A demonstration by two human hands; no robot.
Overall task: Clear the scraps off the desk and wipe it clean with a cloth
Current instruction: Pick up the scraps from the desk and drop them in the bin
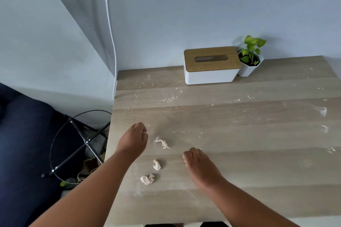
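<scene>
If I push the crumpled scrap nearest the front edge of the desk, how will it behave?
The crumpled scrap looks like thin wadded paper, so it is probably very light and would slide easily on the smooth desk. It seems soft and may squash when pinched.

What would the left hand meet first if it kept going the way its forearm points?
Probably just crumbs. The left hand points up and right across the desk; the tissue box lies farther along, though depth is unclear.

The desk [239, 134] under both hands is matt pale wood-grain laminate, dusted with white powder. 3 crumpled paper scraps [156, 165] lie between the hands. Beyond them, the tissue box [210, 75] is smooth white plastic with a wooden lid.
</scene>
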